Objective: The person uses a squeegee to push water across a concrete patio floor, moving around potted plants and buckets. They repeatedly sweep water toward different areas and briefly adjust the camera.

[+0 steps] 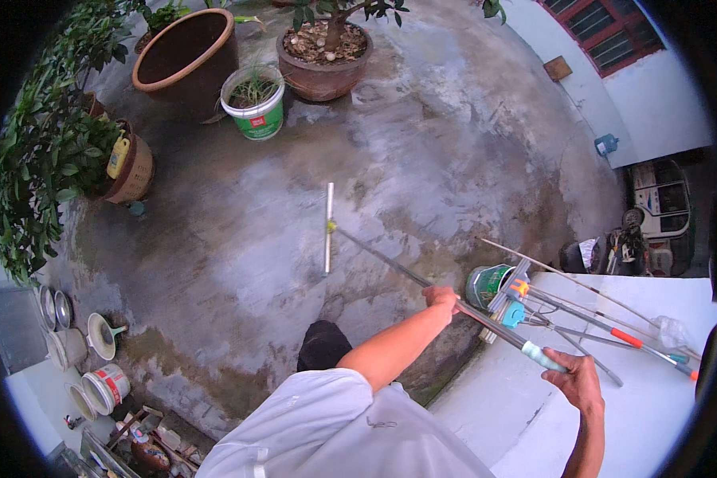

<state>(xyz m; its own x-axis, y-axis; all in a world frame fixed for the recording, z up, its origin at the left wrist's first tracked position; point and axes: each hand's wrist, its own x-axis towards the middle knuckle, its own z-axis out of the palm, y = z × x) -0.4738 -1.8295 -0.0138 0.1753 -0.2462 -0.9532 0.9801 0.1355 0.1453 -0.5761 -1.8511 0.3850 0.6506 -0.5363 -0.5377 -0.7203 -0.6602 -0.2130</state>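
Note:
A long-handled floor squeegee or brush (pixel 388 258) slants across the view. Its narrow silver head (pixel 328 251), with a yellow joint, is over the wet concrete floor (pixel 263 197); I cannot tell whether it touches. My left hand (pixel 441 297) is wrapped around the metal pole about midway. Farther back, at the pole's end, my right hand (pixel 576 376) grips just behind the pale green handle sleeve (pixel 541 357). Below the left forearm shows a dark shoe or trouser leg (pixel 322 346).
Several mops and poles (pixel 597 322) lean over a white ledge (pixel 514 406) beside a green bucket (pixel 487 285). Potted plants (pixel 322 74), a large brown pot (pixel 185 89) and a planted bucket (pixel 257 119) stand ahead. Basins and buckets (pixel 104 385) are at left; a vehicle (pixel 660 200) is right.

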